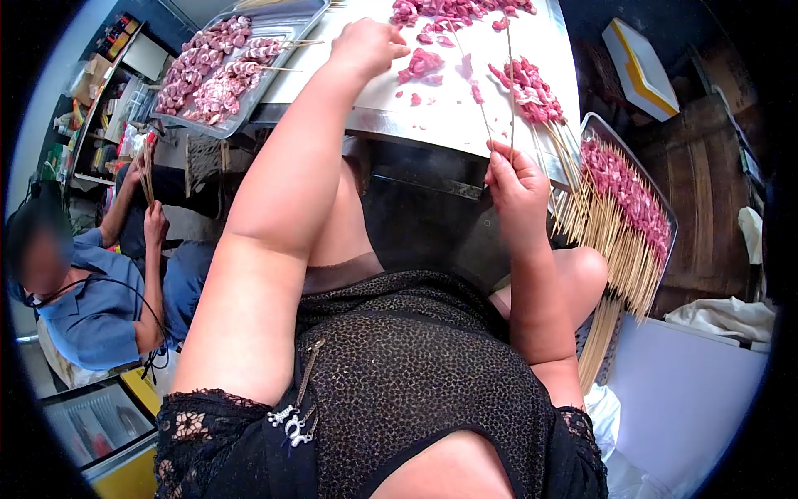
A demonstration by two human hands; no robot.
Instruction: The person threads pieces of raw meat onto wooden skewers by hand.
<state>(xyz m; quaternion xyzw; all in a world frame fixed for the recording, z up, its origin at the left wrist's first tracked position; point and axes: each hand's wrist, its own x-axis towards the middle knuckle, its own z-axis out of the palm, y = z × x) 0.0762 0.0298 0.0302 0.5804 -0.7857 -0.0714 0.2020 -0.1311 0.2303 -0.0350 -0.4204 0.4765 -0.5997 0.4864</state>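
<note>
Illumination: strong over the desk (449, 119), whose white surface approaches overexposure; light appears to fall from above. The pieces of meat (422, 65) retain saturated colour against this glare. Deep shadow fills the space beneath the desk, and the wooden panel (702, 187) at right is dim. Optics: wide-angle curvature bends the shelf unit (96, 98) at left; black vignetting closes the corners. A blur patch obscures the head of the seated person (93, 291).

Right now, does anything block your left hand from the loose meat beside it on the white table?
Nothing visible does: at most a little bare tabletop lies between the left hand and the loose meat. The skewers in the right hand are beyond that meat, to its right.
</note>
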